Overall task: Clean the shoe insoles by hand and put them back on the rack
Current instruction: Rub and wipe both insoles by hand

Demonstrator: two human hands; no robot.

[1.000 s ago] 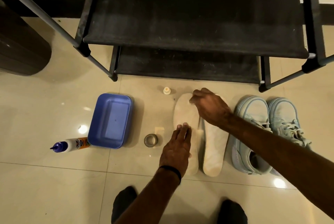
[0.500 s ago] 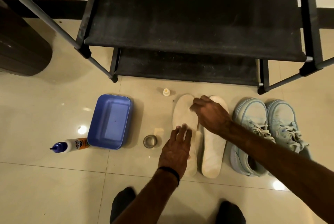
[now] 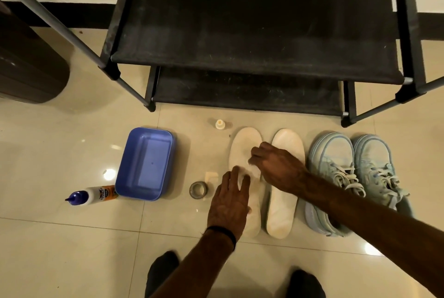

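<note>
Left hand [image 3: 229, 204] flat, fingers spread, pressing left insole [image 3: 243, 151] to the floor. Right hand [image 3: 276, 168] curled, pinching a small white wipe against it. Right insole [image 3: 284, 192] just beside; shoe rack [image 3: 252, 33] beyond.

Left hand [image 3: 228, 204] hides left insole [image 3: 245, 146] heel; bottle [image 3: 93, 195] label unreadable.

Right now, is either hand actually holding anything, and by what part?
Left hand lies flat, pressing the left insole at mid-length. Right hand pinches something pale against it; what, cannot be told.
</note>
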